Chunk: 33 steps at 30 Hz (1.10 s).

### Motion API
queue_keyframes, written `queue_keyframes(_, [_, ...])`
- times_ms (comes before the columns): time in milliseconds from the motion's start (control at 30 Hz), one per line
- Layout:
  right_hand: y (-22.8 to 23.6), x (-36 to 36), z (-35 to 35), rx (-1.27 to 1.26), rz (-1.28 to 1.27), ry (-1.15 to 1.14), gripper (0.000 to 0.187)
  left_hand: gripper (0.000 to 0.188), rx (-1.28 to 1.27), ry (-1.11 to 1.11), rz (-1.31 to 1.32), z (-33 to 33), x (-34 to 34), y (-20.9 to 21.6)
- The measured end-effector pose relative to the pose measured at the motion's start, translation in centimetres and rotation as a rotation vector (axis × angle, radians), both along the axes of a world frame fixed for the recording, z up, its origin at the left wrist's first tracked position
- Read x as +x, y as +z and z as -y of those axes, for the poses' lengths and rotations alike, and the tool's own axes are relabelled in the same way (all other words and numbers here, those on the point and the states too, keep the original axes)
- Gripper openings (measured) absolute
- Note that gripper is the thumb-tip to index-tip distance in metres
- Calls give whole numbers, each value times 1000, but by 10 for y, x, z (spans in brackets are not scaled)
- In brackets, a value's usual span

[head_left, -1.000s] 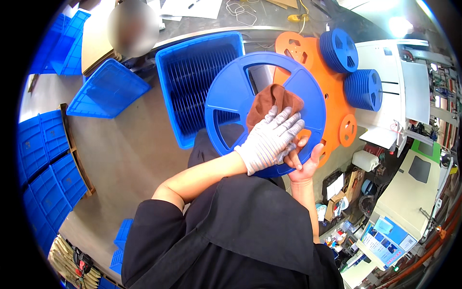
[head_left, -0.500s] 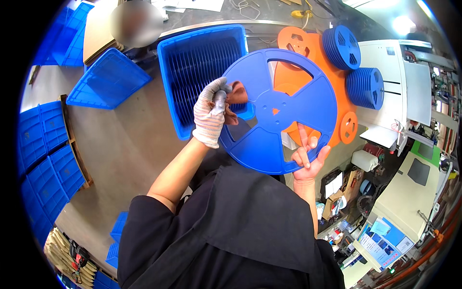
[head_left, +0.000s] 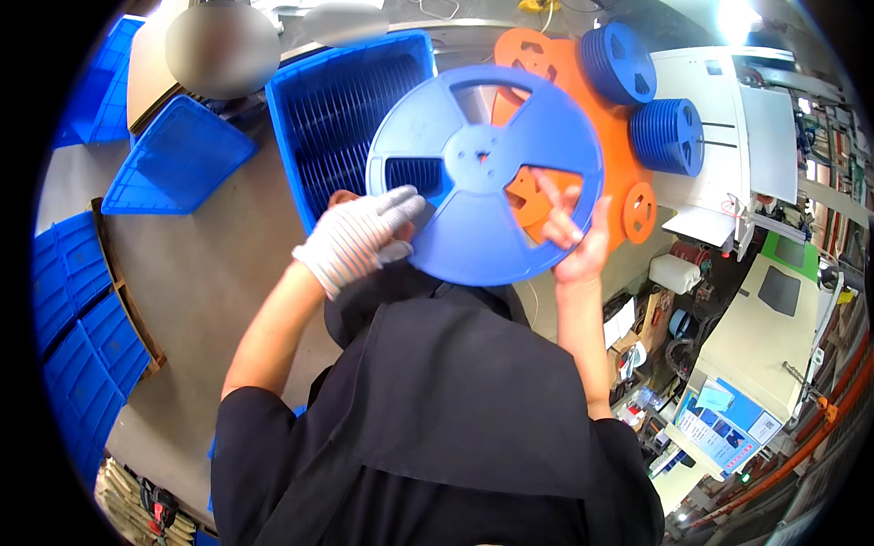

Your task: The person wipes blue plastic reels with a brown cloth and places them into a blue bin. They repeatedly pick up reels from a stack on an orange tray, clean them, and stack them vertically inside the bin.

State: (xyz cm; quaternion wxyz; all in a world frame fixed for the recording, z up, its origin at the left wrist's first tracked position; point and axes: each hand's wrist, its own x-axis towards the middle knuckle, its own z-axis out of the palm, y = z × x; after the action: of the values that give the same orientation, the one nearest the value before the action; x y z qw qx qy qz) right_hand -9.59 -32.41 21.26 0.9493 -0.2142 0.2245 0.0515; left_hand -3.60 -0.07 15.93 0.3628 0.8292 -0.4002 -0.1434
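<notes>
A large blue plastic reel disc [head_left: 469, 237], with wide openings between its spokes and a small hub hole, is held up in front of me, tilted. My bare right hand [head_left: 583, 241] grips its right rim, some fingers reaching through an opening. At the lower left rim is my left hand [head_left: 360, 238] in a striped knit glove, its fingers laid together over the edge. A bit of brown cloth [head_left: 341, 197] pokes out behind that glove; the rest is hidden by the hand. Past the disc stands a blue bin [head_left: 287, 136] with a row of similar discs [head_left: 341, 118] on edge.
Two stacks of blue reel discs [head_left: 674, 136] stand beside an orange surface [head_left: 569, 82] at the far right, with an orange disc [head_left: 640, 212] near its edge. A white machine [head_left: 706, 109] is beyond. Tilted at left is another blue bin [head_left: 177, 159]; stacked blue crates [head_left: 82, 300] line the left side.
The disc has turned and shifted left. My left hand has moved down and left along its rim, and less of the brown cloth shows. My right hand keeps hold of the right rim.
</notes>
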Motion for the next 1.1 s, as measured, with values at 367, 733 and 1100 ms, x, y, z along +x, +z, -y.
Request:
queue_keyframes(367, [46, 80, -47, -108, 207, 275, 80, 22, -413, 450, -709, -23, -8, -25])
queue_keyframes(733, [-34, 91, -10, -334, -121, 71, 45, 28, -1312, 831, -1461, -76, -30, -69])
queue_keyframes(1100, [-250, 137, -91, -646, -482, 695, 38, 11, -349, 1354, -799, -80, -55, -125])
